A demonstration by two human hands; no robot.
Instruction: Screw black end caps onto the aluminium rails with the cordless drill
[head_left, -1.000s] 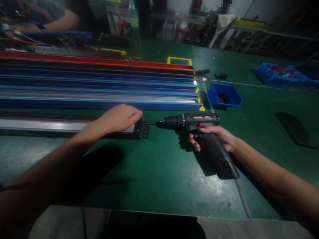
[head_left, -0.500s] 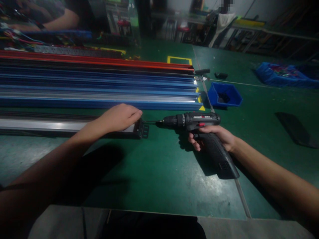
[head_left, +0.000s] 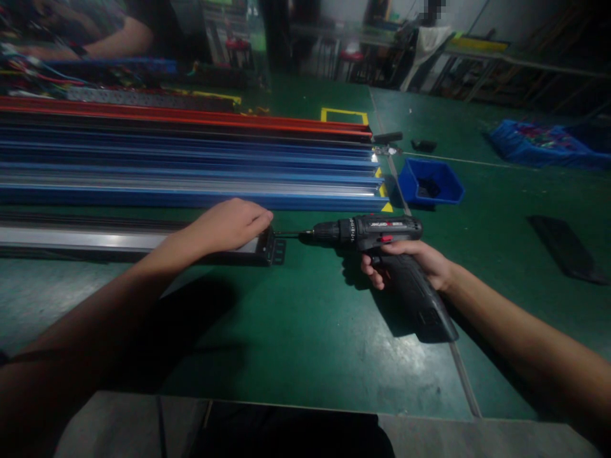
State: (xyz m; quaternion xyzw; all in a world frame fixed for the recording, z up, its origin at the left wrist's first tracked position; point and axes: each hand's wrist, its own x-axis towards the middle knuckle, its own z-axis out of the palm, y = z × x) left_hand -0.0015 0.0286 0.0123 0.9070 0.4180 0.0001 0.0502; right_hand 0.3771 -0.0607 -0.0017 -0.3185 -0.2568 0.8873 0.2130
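Observation:
My right hand (head_left: pixel 420 259) is wrapped round the grip of a black cordless drill (head_left: pixel 386 232), index finger at the trigger. The drill points left, and its long thin bit (head_left: pixel 289 234) meets the black end cap (head_left: pixel 265 247) of a long aluminium profile (head_left: pixel 86 238). A small slotted bracket (head_left: pixel 279 252) sticks out from that end. Across the profile near its capped end lies my left hand (head_left: pixel 231 224), closed over it with the fingertips hidden on the far side. Whether a screw sits at the bit's tip is too small to tell.
Several blue profiles (head_left: pixel 191 172) and a red one (head_left: pixel 191 116) lie behind. To the right are a blue bin (head_left: pixel 432 181) with dark parts, a flat black piece (head_left: pixel 566 248) and a larger blue container (head_left: pixel 544 143). A co-worker's arm (head_left: pixel 119 41) shows at the back left beside wires.
The lettering on the drill body looks slightly different. Both hands, the drill and the profile stay where they were.

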